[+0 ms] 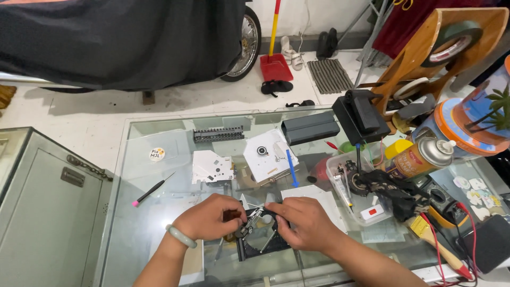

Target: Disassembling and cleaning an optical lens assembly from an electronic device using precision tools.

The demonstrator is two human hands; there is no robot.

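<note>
Black frame [265, 245] lies flat on the glass table [159, 212], long axis toward you. Your left hand [212, 218] and right hand [303, 223] meet over it, fingers pinching a small metal part [254, 217].

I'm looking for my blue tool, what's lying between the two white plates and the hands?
In the head view, the blue tool lies beside the right white plate, above the right hand.

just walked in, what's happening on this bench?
A person is working at a glass-topped table. Both hands meet over a small black mechanism: the left hand and the right hand pinch a small metal part above it. White plastic covers, a blue tool and a screwdriver lie further back. A clear parts tray and a spray can sit to the right.
</note>
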